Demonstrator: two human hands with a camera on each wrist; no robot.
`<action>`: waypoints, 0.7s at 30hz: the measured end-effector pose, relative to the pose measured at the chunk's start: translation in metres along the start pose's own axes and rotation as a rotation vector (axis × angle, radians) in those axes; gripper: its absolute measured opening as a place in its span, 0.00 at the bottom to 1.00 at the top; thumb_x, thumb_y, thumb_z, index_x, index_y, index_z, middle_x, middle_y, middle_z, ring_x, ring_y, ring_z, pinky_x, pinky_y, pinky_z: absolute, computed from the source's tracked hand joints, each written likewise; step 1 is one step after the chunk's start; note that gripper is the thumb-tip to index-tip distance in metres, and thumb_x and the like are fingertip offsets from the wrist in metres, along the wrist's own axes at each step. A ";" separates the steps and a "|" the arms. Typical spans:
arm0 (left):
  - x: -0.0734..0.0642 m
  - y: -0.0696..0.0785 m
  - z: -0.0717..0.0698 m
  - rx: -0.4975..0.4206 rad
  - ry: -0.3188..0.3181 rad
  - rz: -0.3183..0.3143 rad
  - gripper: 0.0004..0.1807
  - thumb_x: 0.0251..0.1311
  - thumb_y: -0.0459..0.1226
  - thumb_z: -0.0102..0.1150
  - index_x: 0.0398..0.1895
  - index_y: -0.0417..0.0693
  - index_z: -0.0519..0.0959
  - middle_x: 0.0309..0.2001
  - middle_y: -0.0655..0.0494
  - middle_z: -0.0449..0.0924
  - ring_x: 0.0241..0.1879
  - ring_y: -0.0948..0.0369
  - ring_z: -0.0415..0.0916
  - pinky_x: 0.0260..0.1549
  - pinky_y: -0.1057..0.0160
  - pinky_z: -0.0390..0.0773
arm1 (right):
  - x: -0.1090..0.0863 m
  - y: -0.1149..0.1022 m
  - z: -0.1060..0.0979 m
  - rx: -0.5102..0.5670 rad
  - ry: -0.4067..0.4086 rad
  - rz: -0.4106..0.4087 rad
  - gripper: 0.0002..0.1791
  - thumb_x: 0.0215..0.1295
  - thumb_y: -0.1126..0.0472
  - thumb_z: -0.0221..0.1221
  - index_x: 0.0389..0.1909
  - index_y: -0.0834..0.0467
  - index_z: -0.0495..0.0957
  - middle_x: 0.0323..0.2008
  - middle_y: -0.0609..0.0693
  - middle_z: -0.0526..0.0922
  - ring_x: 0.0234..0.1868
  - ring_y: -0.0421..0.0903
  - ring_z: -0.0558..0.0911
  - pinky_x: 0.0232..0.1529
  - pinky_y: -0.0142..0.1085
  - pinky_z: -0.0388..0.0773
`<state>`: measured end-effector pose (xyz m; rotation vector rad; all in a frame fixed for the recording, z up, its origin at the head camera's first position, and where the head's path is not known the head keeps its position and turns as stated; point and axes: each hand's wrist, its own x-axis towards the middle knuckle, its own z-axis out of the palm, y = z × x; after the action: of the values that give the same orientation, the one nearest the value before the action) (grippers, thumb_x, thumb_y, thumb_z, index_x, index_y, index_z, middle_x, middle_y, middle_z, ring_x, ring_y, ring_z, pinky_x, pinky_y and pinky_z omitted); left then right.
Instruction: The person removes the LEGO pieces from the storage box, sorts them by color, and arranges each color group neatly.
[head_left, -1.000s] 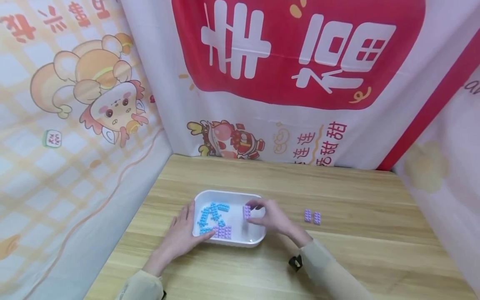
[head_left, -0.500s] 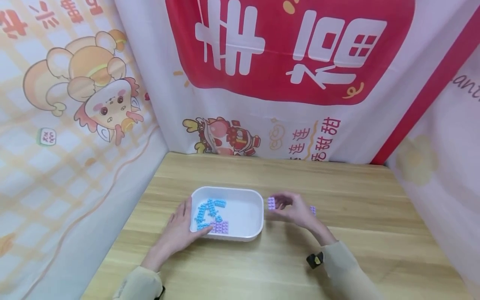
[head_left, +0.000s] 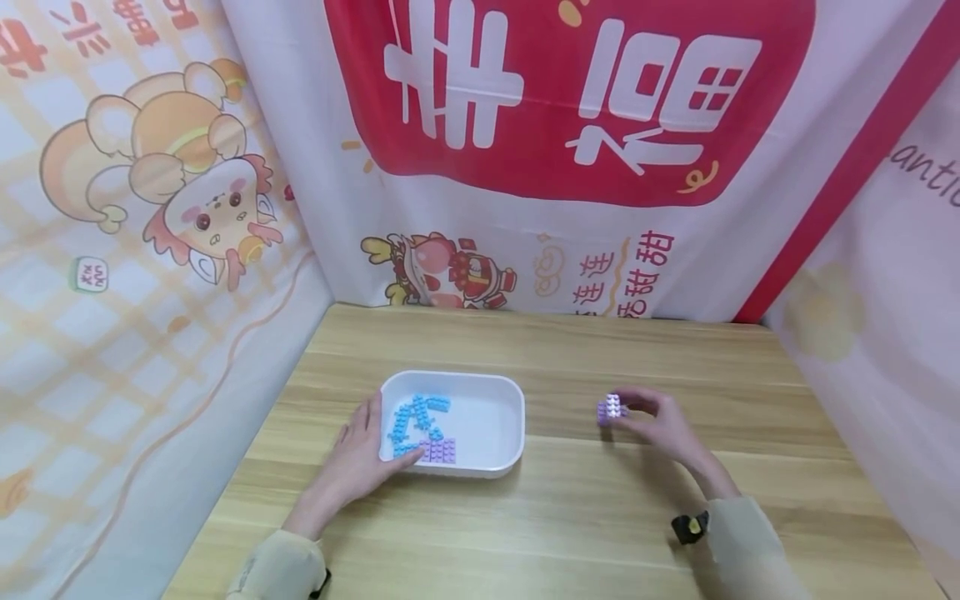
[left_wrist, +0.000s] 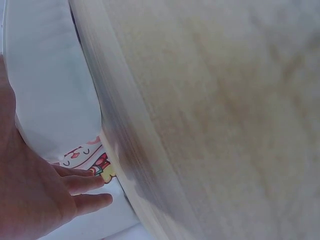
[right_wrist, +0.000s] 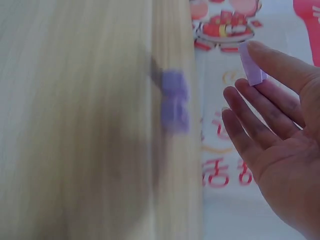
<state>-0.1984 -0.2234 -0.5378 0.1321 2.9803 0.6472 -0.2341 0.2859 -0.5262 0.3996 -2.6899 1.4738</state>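
Observation:
A white tray [head_left: 487,410] holds several blue toy bricks [head_left: 402,422] and several purple toy bricks [head_left: 438,451] in its left part. My left hand [head_left: 356,447] rests against the tray's left side, thumb over the front rim; in the left wrist view its fingers [left_wrist: 87,202] look straight. To the right of the tray, my right hand [head_left: 667,425] pinches a purple toy brick [right_wrist: 252,65] between thumb and fingers, above the table. Two more purple toy bricks [right_wrist: 174,100] lie side by side on the table just beneath it, partly hidden in the head view and blurred in the right wrist view.
The wooden table [head_left: 525,533] ends at a printed cloth backdrop [head_left: 570,250] behind the tray. Another patterned cloth [head_left: 150,333] hangs along the left side, and a pale cloth [head_left: 862,350] along the right.
My right hand has carried the purple toy brick rightward out of the tray, to just above the two on the table. My left hand has stayed at the tray; the head view has shifted slightly.

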 end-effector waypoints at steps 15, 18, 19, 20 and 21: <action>-0.001 -0.001 0.001 -0.006 0.001 -0.004 0.78 0.60 0.79 0.61 0.90 0.35 0.35 0.88 0.26 0.40 0.87 0.29 0.45 0.85 0.27 0.49 | -0.024 0.060 -0.028 -0.149 -0.001 0.041 0.27 0.65 0.65 0.76 0.63 0.71 0.84 0.70 0.73 0.80 0.73 0.75 0.76 0.65 0.09 0.59; 0.000 -0.001 0.001 -0.005 0.005 -0.004 0.78 0.60 0.79 0.61 0.90 0.35 0.35 0.88 0.26 0.40 0.87 0.29 0.45 0.85 0.27 0.49 | -0.025 0.063 -0.027 -0.155 -0.006 0.061 0.27 0.66 0.63 0.76 0.63 0.70 0.84 0.72 0.73 0.79 0.75 0.76 0.73 0.63 0.05 0.53; 0.000 -0.001 0.001 -0.005 0.007 -0.003 0.78 0.60 0.79 0.61 0.90 0.35 0.35 0.88 0.26 0.40 0.87 0.29 0.45 0.85 0.26 0.49 | -0.025 0.064 -0.026 -0.153 -0.006 0.065 0.27 0.67 0.63 0.76 0.64 0.70 0.84 0.73 0.72 0.78 0.76 0.76 0.72 0.63 0.05 0.52; 0.001 -0.001 0.001 -0.005 0.008 -0.003 0.78 0.60 0.78 0.62 0.90 0.35 0.34 0.88 0.26 0.40 0.87 0.28 0.45 0.85 0.26 0.49 | -0.025 0.064 -0.025 -0.150 -0.006 0.065 0.27 0.67 0.62 0.76 0.63 0.70 0.84 0.73 0.73 0.77 0.77 0.77 0.71 0.63 0.04 0.51; 0.001 -0.001 0.001 -0.006 0.009 -0.001 0.78 0.61 0.78 0.62 0.90 0.35 0.34 0.88 0.26 0.40 0.87 0.28 0.45 0.85 0.26 0.49 | -0.024 0.065 -0.025 -0.148 -0.007 0.065 0.27 0.67 0.62 0.76 0.64 0.70 0.84 0.74 0.73 0.76 0.78 0.77 0.70 0.63 0.04 0.50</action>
<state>-0.1998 -0.2237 -0.5392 0.1279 2.9865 0.6586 -0.2288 0.3445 -0.5700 0.3119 -2.8193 1.2781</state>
